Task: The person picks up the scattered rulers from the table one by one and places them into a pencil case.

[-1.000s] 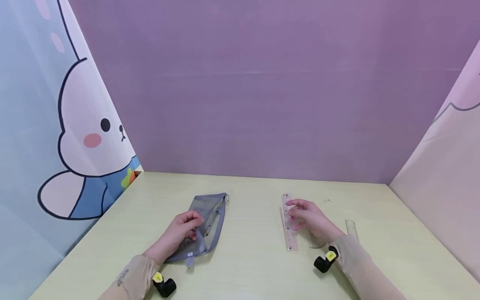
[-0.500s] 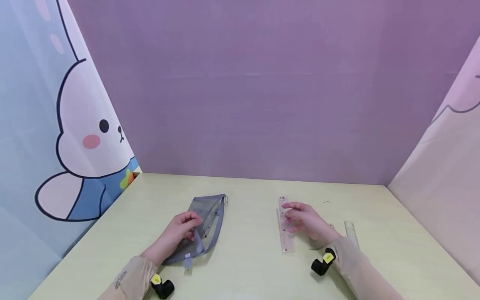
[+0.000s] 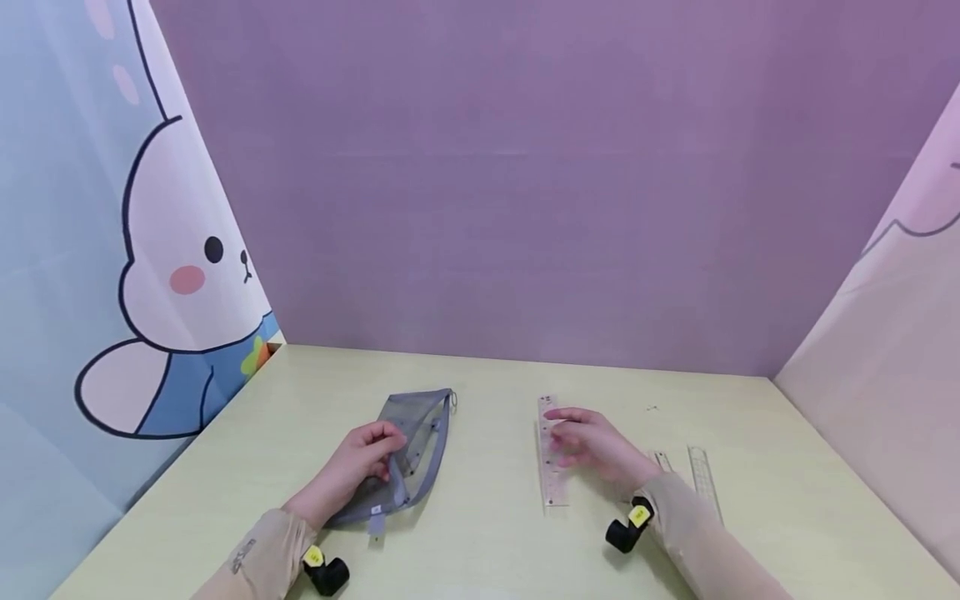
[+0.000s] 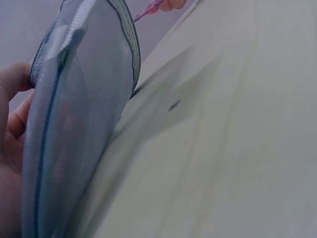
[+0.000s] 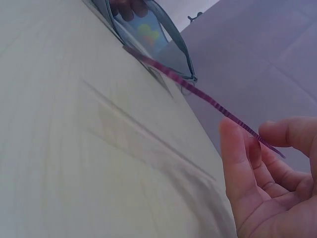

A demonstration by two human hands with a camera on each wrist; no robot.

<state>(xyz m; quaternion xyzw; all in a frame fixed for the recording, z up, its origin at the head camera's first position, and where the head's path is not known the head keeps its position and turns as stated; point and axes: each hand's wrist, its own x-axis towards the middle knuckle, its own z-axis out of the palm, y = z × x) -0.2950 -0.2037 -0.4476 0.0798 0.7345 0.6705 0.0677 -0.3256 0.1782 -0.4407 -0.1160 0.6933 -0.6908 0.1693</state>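
Note:
My left hand [image 3: 363,457] pinches the edge of a grey-blue mesh zipper pouch [image 3: 405,408] on the left of the table. In the left wrist view the pouch [image 4: 84,124] stands up from the table with its mouth gaping. To the right of it, my right hand [image 3: 592,446] pinches a pinkish see-through ruler [image 3: 553,479] by its right side between thumb and fingers. Seen edge-on in the right wrist view, the ruler [image 5: 198,94] is raised off the table, its shadow below. A gap separates ruler and pouch in the head view.
Near my right forearm lie a clear ruler [image 3: 703,475] and another ruler-like strip [image 3: 663,461], partly hidden by the sleeve. A small dark mark [image 3: 652,408] shows on the pale table [image 3: 480,533]. A purple backdrop [image 3: 480,208] closes off the far edge.
My right hand has shifted left toward the pouch, carrying the pinkish ruler. The strip near my right forearm shows more now. My left hand and the pouch have stayed in place.

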